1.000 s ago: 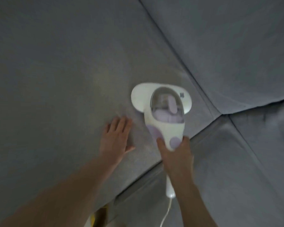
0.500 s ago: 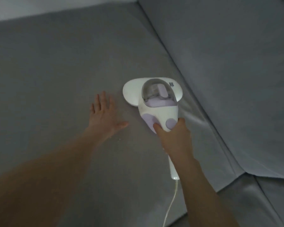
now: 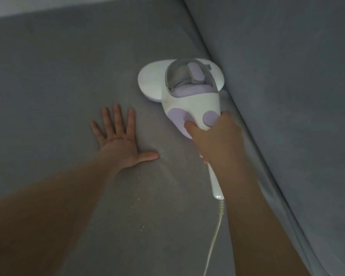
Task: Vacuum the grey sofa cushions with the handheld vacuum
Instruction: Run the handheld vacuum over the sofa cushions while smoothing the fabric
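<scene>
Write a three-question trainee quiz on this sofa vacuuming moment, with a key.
1. True or false: the left hand lies flat on the seat cushion.
2. Which hand holds the handheld vacuum?
3. The vacuum's head sits beside: A) the back cushion, B) a pillow, C) the floor.

Key: 1 true. 2 the right hand, closed around the handle. 3 A.

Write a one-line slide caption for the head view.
Right hand runs a white-and-lilac handheld vacuum along the grey seat cushion beside the back cushion; left hand lies flat.
</scene>
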